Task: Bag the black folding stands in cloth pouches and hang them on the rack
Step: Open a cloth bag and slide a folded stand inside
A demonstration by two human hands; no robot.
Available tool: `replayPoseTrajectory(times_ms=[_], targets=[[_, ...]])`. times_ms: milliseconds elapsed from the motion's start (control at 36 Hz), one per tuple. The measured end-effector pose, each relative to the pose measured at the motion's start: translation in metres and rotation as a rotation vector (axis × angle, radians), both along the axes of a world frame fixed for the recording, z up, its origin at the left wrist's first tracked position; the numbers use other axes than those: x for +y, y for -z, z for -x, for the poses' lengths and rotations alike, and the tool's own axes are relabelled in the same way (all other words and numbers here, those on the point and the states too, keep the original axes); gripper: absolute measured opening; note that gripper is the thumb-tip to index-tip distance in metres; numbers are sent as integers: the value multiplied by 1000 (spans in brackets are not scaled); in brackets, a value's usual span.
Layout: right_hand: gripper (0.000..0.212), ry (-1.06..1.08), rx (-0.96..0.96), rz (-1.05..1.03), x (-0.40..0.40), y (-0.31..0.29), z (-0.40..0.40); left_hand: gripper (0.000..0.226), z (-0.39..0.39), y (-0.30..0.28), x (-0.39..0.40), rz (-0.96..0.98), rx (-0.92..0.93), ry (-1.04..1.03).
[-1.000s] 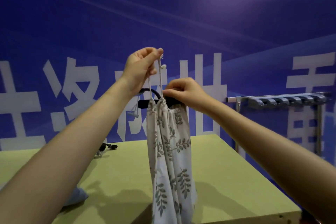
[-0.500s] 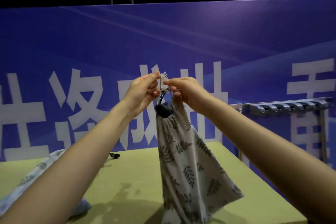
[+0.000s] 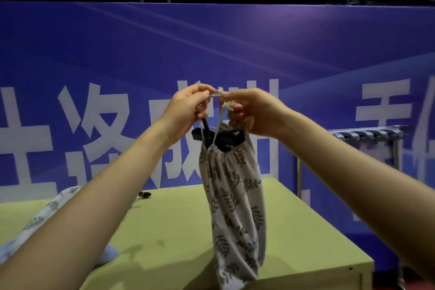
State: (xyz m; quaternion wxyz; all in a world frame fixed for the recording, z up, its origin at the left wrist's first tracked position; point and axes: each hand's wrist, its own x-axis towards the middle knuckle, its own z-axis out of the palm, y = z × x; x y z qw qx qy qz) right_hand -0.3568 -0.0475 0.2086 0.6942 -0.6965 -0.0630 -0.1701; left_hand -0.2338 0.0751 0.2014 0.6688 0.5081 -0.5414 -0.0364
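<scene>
Left hand [image 3: 186,107] and right hand [image 3: 253,113] pinch white string [image 3: 217,95]. Soft leafy pouch [image 3: 231,200] hangs above bench [image 3: 306,226], black stand [image 3: 221,136] poking out. Light, floppy. Hold by string.

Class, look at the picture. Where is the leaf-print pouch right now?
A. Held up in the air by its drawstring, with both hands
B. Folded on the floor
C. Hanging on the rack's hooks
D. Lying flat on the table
A: the left hand and right hand pinch the drawstring, and the leaf-print pouch dangles above the table, away from the rack.
</scene>
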Motion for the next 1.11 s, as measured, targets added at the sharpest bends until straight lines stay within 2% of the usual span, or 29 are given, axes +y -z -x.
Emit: replayPoseTrajectory(times_ms=[111,222,333,444,528,611,667,750,806,861,917,944,1111], targets=[[28,43,-73,-141,2,-2,7,20,7,10,1,-25,-61,-110],[21,57,-59,-275,-9,2,1,15,10,18,-12,-121,-182,-294],[26,151,-215,-408,-31,9,-18,14,13,26,-52,-179,-310,-389],[30,374,-410,-417,-72,19,-41,21,4,30,-102,-166,-344,-448],[32,413,-434,-419,-107,23,-57,22,-9,26,-138,-236,-337,-442],[34,434,-350,-350,-152,21,-77,22,-36,14,-179,-424,-218,-375],[33,418,-302,-278,-181,21,-89,25,-55,5,-201,-538,-53,-195],[36,366,-241,-131,-219,20,-103,36,-82,-4,-231,-511,185,87],[38,399,-180,83,-241,20,-105,32,-93,-4,-240,-429,311,225],[40,470,-85,439,-260,9,-105,29,-102,-3,-248,-451,393,269],[41,454,-14,683,-271,-3,-104,32,-107,-1,-254,-539,366,238],[42,427,30,696,-275,-13,-103,36,-110,-6,-257,-577,339,230],[36,367,202,547,-302,-70,-100,33,-125,-82,-274,-752,-65,57]])
